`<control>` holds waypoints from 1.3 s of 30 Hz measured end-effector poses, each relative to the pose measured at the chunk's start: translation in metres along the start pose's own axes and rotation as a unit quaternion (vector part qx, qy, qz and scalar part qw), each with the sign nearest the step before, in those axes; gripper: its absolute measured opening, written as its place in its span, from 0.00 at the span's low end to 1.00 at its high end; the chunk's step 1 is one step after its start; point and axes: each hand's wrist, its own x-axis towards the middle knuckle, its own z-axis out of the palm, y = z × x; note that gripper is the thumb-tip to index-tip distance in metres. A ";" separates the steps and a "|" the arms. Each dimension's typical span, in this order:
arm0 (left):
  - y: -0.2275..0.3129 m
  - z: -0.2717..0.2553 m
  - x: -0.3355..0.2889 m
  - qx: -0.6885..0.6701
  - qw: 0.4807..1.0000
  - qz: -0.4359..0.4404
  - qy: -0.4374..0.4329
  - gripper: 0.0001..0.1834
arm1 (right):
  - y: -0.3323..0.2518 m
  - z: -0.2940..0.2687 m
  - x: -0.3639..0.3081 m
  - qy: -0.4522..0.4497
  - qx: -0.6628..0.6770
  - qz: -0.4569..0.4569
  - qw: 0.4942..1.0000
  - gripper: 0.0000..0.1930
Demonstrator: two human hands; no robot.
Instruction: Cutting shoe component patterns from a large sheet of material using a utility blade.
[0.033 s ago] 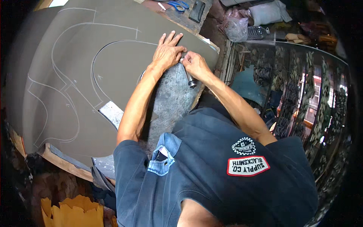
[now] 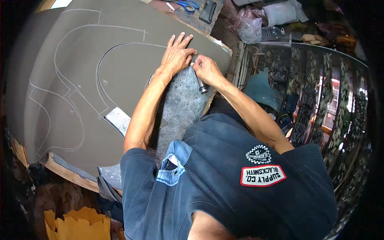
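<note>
While hand [image 2: 176, 57] on sheet [image 2: 132, 76], bottle [image 2: 272, 34] sideways

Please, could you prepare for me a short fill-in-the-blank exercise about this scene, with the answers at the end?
1. The left hand rests palm down on the brownish-grey sheet, whose drawn outlines are ____ in colour.
2. The right hand holds a slim tool whose exposed end is coloured ____.
3. Near the top edge, the scissors have ____ handles.
4. At the upper right, the clear bottle lies on its ____.

Missing words: white; black; blue; side.
</note>
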 end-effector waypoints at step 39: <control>0.041 0.001 -0.038 0.180 0.956 -0.233 0.012 0.43 | 0.031 -0.049 0.044 -0.069 -0.158 -0.335 0.926 0.13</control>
